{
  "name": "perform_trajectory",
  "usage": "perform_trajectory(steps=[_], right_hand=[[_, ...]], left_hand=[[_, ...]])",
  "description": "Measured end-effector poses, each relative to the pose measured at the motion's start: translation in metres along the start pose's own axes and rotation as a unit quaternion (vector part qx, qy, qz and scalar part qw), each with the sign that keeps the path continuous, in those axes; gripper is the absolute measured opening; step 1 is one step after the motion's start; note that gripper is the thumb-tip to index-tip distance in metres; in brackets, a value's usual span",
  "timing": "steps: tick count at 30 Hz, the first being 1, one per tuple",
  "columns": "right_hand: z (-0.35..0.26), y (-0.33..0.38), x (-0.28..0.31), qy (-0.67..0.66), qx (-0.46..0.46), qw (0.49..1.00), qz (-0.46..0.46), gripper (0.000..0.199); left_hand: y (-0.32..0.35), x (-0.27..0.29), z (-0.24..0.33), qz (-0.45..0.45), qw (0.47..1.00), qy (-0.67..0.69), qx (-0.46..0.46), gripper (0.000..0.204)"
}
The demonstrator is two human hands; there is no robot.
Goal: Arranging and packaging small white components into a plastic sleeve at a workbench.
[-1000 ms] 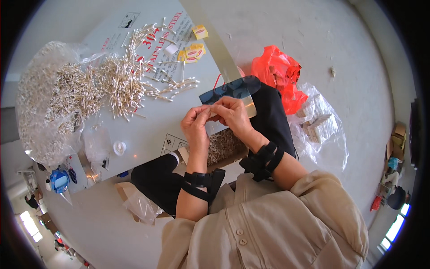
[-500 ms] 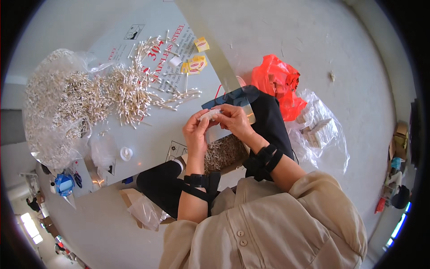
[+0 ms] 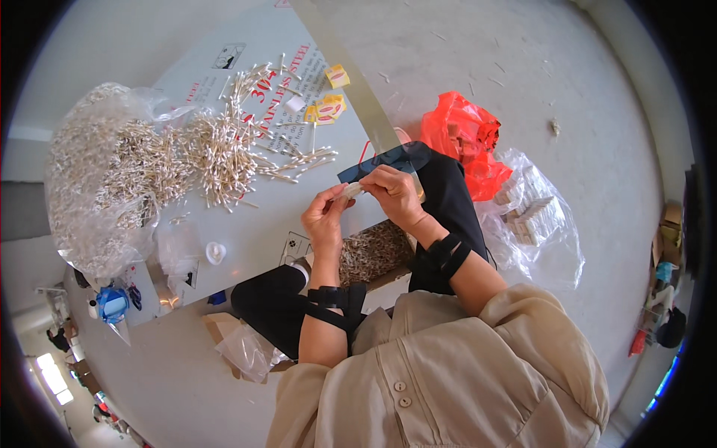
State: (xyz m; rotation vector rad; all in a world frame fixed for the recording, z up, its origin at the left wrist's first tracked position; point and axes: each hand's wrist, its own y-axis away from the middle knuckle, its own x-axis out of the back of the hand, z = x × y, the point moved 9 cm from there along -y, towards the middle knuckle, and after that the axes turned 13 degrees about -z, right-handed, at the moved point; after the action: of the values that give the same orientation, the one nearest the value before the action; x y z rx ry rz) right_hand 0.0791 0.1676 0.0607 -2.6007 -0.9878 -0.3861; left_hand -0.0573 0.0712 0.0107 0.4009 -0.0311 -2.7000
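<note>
Seated person, viewed from above. The left hand (image 3: pixel 326 216) and right hand (image 3: pixel 394 193) meet over the near edge of the low board (image 3: pixel 246 239), fingers pinched together on a small pale packet (image 3: pixel 352 190). A heap of cotton swabs (image 3: pixel 216 153) lies farther along the board; a clear bag of swabs (image 3: pixel 97 179) rests at the board's left end; a red bag (image 3: pixel 463 138) sits right of the board.

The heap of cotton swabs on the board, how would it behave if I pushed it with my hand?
The heap of cotton swabs is loose, so it would probably scatter instead of sliding whole. The thin round sticks look light and apt to roll; strays already lie apart. Those in the clear bag should stay together.
</note>
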Motion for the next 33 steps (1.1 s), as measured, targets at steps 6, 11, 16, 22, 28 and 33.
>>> perform_trajectory(steps=[6,11,16,22,28,33], right_hand=[[-0.011,-0.002,0.002,0.010,0.022,1.000,-0.004,0.009],[-0.022,0.001,-0.002,0.058,0.084,0.995,-0.008,0.008],[-0.032,0.023,-0.005,0.171,0.127,0.977,-0.019,0.003],[-0.024,0.056,-0.035,0.291,0.186,0.924,-0.164,0.008],[-0.003,0.058,-0.036,0.277,0.124,0.940,-0.158,0.008],[-0.006,0.058,-0.035,0.240,0.137,0.952,-0.133,0.008]], left_hand=[[0.003,0.002,0.028,-0.009,0.961,-0.250,-0.119,0.027],[0.012,-0.023,0.057,-0.005,0.885,-0.409,-0.220,0.022],[0.036,-0.057,0.074,-0.003,0.730,-0.618,-0.291,0.016],[0.062,-0.067,0.028,-0.141,0.678,-0.673,-0.258,0.009],[0.057,-0.069,0.023,-0.153,0.699,-0.670,-0.198,0.055],[0.052,-0.057,-0.009,-0.201,0.710,-0.670,-0.076,0.080]])
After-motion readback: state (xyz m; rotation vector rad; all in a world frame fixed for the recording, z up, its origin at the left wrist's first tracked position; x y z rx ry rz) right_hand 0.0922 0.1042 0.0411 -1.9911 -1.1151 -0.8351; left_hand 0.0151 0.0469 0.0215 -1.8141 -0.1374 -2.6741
